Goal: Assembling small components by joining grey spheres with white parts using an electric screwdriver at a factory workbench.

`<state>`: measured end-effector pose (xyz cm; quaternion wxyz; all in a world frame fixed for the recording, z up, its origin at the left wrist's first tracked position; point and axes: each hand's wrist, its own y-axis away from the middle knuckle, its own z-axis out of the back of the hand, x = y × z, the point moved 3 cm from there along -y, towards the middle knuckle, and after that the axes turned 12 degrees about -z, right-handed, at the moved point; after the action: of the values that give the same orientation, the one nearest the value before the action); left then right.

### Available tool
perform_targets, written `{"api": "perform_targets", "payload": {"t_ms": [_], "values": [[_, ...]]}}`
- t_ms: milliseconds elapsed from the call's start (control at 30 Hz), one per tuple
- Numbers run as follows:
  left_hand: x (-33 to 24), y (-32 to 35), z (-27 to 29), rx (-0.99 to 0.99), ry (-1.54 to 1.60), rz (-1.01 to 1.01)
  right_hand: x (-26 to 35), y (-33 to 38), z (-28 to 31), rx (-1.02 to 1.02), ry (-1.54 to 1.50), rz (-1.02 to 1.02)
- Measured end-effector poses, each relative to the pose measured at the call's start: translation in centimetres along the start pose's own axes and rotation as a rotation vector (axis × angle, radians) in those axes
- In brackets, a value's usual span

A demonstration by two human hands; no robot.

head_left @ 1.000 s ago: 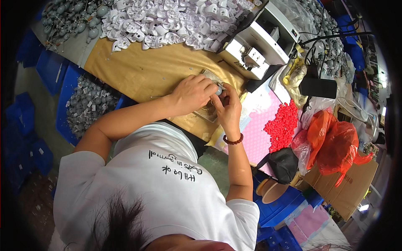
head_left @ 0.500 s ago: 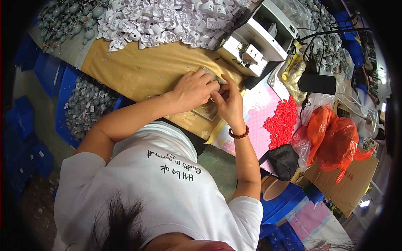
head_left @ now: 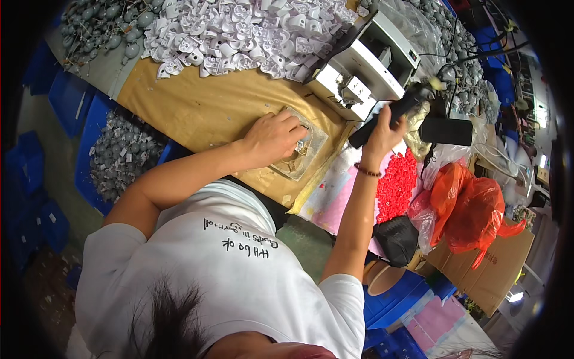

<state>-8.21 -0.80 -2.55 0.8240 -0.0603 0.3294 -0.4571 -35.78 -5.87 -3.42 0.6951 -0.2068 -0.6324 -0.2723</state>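
Note:
My left hand (head_left: 272,137) rests at a square, greyish fixture plate (head_left: 315,146) on the brown-covered table. Its fingers are curled down on a small whitish part (head_left: 299,145) with thin wire beside it; the fingers hide most of that part. Off to the right, my right hand (head_left: 384,134) is wrapped round a black, rod-shaped tool (head_left: 405,103) that looks like an electric screwdriver. This tool is tilted, slightly blurred, and held over the right side of the table, near a white-and-grey machine (head_left: 353,84).
White plastic pieces (head_left: 239,36) are heaped at the back, with grey bulb-like parts (head_left: 107,36) at far left. Red small parts (head_left: 396,185) lie on pink sheeting, near a black phone-like slab (head_left: 446,131) and red plastic bags (head_left: 475,206). A blue bin (head_left: 86,161) stands left.
My right hand has left the fixture plate, moved right and up, and now grips the black tool. My left hand stays at the plate, more of which now shows.

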Motion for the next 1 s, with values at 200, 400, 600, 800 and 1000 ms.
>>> {"api": "perform_targets", "payload": {"t_ms": [200, 400, 600, 800, 1000], "values": [[-0.1, 0.0, 0.1, -0.004, -0.01, 0.02, 14.9, 6.4, -2.5, 0.221, -0.298, 0.322], [-0.4, -0.1, -0.3, -0.014, -0.044, 0.02, 15.5, 4.1, -7.0, 0.34, -0.344, 0.426], [-0.2, 0.2, -0.3, -0.004, -0.006, 0.017, 13.1, 2.8, -8.7, 0.414, -0.245, 0.168], [0.0, 0.4, -0.4, -0.031, -0.006, 0.031, 12.3, 10.0, -6.6, 0.509, -0.342, 0.025], [-0.1, 0.4, -0.5, -0.091, -0.017, 0.015, 10.2, 12.7, -5.8, 0.577, -0.386, 0.137]]}}
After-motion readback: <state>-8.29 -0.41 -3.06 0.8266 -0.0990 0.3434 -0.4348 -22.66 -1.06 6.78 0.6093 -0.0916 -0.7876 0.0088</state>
